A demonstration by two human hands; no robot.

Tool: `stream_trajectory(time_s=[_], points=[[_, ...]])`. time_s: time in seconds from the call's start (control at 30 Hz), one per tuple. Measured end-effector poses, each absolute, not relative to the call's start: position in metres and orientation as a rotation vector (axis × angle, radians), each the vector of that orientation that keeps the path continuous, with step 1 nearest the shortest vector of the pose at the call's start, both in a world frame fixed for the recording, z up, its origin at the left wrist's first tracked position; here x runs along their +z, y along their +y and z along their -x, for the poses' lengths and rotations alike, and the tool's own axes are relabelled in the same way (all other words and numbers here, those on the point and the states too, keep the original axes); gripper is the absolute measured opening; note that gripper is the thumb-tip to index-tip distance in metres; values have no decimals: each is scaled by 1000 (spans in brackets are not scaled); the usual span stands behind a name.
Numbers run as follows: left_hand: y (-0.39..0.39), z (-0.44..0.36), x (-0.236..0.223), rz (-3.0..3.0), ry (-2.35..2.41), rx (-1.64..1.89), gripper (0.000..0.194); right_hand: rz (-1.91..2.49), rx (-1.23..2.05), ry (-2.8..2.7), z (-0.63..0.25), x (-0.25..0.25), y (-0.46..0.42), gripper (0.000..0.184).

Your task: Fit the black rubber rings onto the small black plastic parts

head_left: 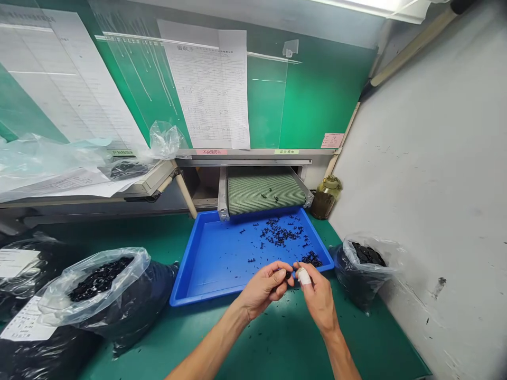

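At lower left of the frame, an open plastic bag (106, 295) keeps black parts gathered. On the blue tray (206, 302), small black parts (279, 235) lie spread, apparently for easy sorting. The left hand (266, 287) curls, seemingly pinching one; the right hand (319, 301), one finger taped, half-closes beside it, its hold unclear. At right, a second bag (362, 269) stands open.

Two bare forearms reach up from the bottom of the view, the left forearm (206, 348) and right forearm (339, 354) angling inward. The left hand (263, 289) curls its fingers toward the right hand (319, 301), just beside it, which has a white bandage (303, 276) wrapped around one finger.
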State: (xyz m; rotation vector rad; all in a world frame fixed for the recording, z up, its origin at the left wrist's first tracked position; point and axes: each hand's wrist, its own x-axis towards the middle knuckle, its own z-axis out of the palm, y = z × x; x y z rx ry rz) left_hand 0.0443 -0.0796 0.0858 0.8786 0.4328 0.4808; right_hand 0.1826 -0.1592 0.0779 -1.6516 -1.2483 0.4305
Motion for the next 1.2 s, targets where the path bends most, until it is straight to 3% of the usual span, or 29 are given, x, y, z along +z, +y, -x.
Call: stream_trajectory(time_s=[0.13,0.77,1.07,1.2], points=[[-83,-42,83,-880,447,576,29,1697,209,-1388,-179,73,-168,32],[-82,-40,75,-1053,598,653,33,1868,-77,-1806,-163,83,-169,41],[-75,-40,43,-1243,626,770,22,1874,327,-1506,-148,69,-153,34],[-73,-38,27,-1425,748,835,18,1803,700,-1176,-148,47,-135,25]])
